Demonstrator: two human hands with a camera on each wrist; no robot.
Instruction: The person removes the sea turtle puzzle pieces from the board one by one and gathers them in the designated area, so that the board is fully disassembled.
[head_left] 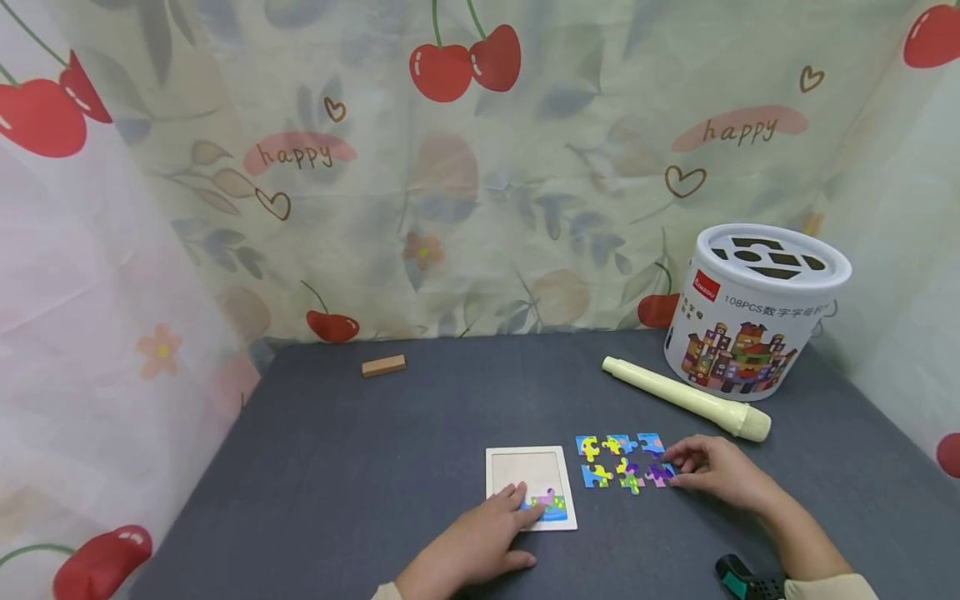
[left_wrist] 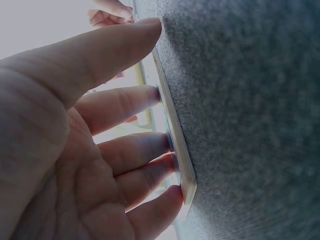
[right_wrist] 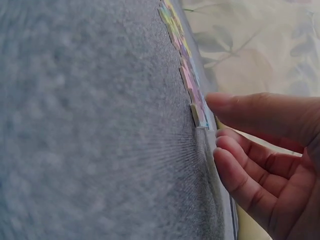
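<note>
A wooden puzzle tray [head_left: 525, 451] lies on the dark table, with fitted pieces [head_left: 555, 507] in blue, green and pink along its lower part. My left hand [head_left: 487, 533] rests on the tray's lower left, fingers spread over it. In the left wrist view its fingertips press on the tray's edge [left_wrist: 176, 131], while the thumb stays off to the side. Several loose jigsaw pieces [head_left: 597, 476] lie in two rows right of the tray. My right hand [head_left: 720, 472] is at the right end of these rows, thumb and fingers apart around the outermost purple-and-blue piece [head_left: 660, 474].
A cream toy microphone [head_left: 675, 392] lies behind the right hand, before a white block bucket [head_left: 750, 317]. At the back left is a small wooden block [head_left: 383, 366]. A black-and-green object [head_left: 738, 579] sits by the right forearm. A printed curtain [head_left: 465, 208] encloses the table.
</note>
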